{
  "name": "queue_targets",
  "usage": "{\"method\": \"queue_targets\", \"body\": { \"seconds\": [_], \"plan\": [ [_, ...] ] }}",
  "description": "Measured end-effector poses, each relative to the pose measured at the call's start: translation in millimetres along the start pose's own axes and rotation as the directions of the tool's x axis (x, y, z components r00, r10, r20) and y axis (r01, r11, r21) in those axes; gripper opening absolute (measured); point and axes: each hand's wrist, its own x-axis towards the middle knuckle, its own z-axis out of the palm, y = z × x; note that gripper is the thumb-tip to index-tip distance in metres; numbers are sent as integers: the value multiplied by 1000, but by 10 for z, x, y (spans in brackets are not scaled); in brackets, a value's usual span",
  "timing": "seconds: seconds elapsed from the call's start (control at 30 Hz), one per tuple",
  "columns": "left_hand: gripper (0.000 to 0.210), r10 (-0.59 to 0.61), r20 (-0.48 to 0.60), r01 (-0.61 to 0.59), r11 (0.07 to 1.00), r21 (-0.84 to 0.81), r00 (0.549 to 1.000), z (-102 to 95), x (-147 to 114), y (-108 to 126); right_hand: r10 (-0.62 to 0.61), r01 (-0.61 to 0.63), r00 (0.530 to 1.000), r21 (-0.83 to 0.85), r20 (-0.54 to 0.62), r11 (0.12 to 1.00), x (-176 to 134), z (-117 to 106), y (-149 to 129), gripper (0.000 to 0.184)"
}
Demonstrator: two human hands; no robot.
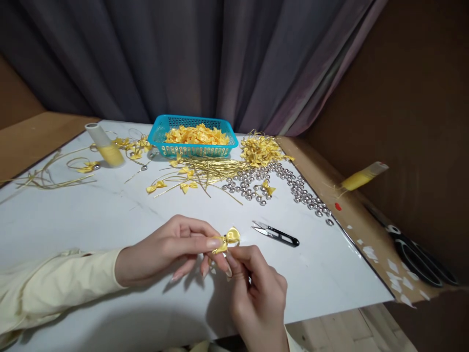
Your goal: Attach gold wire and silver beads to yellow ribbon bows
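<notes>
Over the front of the white board, my left hand [176,244] pinches a small yellow satin ribbon bow [233,235] between thumb and forefinger, its other fingers curled loosely below. Close against the bow's lower side is my right hand [256,288], thumb and forefinger pressed together. Whatever those right fingertips grip is too small and hidden to make out. Black-handled thread snips [276,232] lie a little beyond my right hand, blades pointing left.
Yellow bows fill a turquoise basket [157,139] at the back. Gold cords [216,168], silver rings [252,183] and a pile of corded bows [261,149] lie nearby. A glue bottle [108,146] stands left. Scissors [417,256] and a yellow tube [364,176] are at right.
</notes>
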Motion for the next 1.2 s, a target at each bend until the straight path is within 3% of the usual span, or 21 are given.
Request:
{"method": "queue_targets", "body": {
  "seconds": [0.23, 0.6, 0.9, 1.2],
  "plan": [
    [18, -60, 43, 65, 990, -128, 997, -1, 5, -3, -130, 131, 990, 12, -52, 991, 15, 20, 31, 27],
    [17, -70, 66, 82, 978, -194, 995, 0, 15, -6, -117, 117, 990, -6, -73, 993, 11, 43, 9, 27],
    [13, -68, 42, 77, 949, -307, 997, -11, 33, -46, -21, 21, 997, -5, -70, 1000, 10, 109, -26, 22],
    [13, -56, 28, 62, 938, -340, 998, -32, 54, -66, -96, 93, 994, -55, -56, 994, 100, 85, -72, 21]
  ]
}}
